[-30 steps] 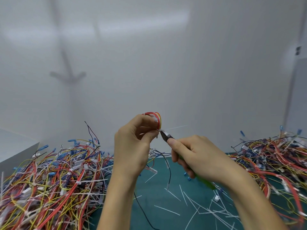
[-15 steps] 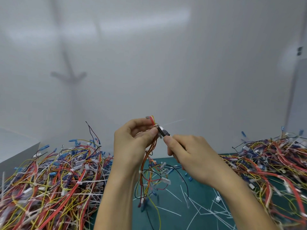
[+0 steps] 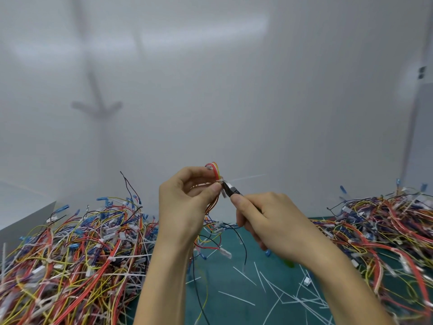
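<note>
Where the bench (image 3: pixel 225 308) carried a green mat before a white wall (image 3: pixel 234 90), the left hand (image 3: pixel 185 207) pinched a looped wire bundle (image 3: pixel 213 170) above it, fingers curled. The right hand (image 3: pixel 274 226) gripped the cutters (image 3: pixel 230 190), whose tips met the bundle's white cable tie (image 3: pixel 246 178). A left wire heap (image 3: pixel 70 254) and a right wire heap (image 3: pixel 386 231) flanked the mat; white tie offcuts (image 3: pixel 269 285) littered it between them.

glossy plastic-coated wires (image 3: pixel 212 171), dark metal cutter (image 3: pixel 230 191), matt green mat (image 3: pixel 234 289).
</note>
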The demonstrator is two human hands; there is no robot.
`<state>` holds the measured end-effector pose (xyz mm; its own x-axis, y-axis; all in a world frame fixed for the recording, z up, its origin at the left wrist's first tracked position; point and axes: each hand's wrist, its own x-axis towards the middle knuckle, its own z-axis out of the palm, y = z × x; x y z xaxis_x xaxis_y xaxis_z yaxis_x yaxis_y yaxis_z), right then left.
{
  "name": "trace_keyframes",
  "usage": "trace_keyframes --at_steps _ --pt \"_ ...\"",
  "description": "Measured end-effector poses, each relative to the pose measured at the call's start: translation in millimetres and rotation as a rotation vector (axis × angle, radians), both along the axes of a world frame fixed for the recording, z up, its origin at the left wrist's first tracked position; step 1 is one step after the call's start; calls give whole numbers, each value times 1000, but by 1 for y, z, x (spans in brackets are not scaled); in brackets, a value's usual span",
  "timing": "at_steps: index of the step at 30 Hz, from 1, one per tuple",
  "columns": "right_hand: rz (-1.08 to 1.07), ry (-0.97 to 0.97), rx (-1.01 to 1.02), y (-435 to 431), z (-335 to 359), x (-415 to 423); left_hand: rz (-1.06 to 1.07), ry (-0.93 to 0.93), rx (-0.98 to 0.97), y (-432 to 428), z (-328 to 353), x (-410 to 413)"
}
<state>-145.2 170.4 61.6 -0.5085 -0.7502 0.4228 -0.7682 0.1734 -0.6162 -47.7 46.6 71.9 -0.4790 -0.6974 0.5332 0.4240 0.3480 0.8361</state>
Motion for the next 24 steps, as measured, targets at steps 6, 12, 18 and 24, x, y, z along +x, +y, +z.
trace_keyframes --at_steps 6,12,18,24 --pt "13 -38 15 1 0 -3 36 -19 -86 2 0 -1" --pt "42 -99 2 2 -1 -3 61 -22 -127 3 1 0" --pt "83 -169 -4 3 -2 -4 102 -38 -200 3 2 -1" --pt "90 -223 -75 1 -1 -3 69 13 -107 1 1 -1"
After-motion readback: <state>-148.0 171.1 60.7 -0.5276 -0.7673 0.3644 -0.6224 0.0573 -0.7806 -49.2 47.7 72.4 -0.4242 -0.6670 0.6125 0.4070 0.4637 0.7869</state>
